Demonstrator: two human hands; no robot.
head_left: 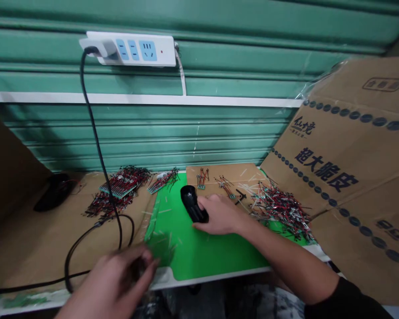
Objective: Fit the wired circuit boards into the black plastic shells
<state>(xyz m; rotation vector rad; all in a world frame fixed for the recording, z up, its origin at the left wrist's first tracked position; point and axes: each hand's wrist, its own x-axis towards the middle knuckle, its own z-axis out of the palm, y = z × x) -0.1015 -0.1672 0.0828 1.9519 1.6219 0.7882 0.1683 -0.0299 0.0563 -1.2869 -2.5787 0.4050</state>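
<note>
Right grip (219, 215): grasping black handheld tool (191, 203), rigid, likely light, best held by its body | Left grip (111, 279): blurred, state cannot be told

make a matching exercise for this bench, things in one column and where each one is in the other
1. power strip
2. black cable
3. black handheld device
4. pile of wired circuit boards

A. under the right hand, on the green mat
B. beside the printed cardboard
C. fixed to the green roller shutter
D. hanging from the strip's left end

1-C, 2-D, 3-A, 4-B
</note>
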